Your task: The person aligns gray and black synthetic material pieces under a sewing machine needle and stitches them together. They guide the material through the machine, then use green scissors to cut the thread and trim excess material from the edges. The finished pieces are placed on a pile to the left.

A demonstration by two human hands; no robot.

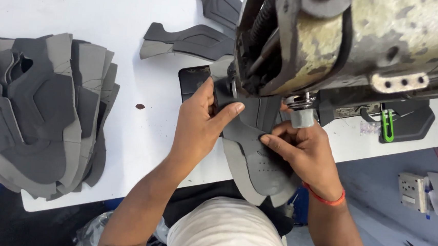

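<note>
head view looks down on both hands working a grey shoe upper piece at the foot of a worn sewing machine. left hand lies flat-ish on the piece's upper end, thumb stretched out across it toward the needle area, the other fingers curled down over its left edge (how tightly they press cannot be told). right hand has its fingers bent and pinched on the piece's right side, forefinger laid along the top; an orange band circles that wrist. the piece runs from under the machine head down past the near edge of the white table, its lower end hanging over the person's lap. the machine body crowds the room above and to the right of both hands. open table lies to the left, up to a big stack of grey cut pieces; two loose dark pieces lie behind. a green clip sits at right.
</note>
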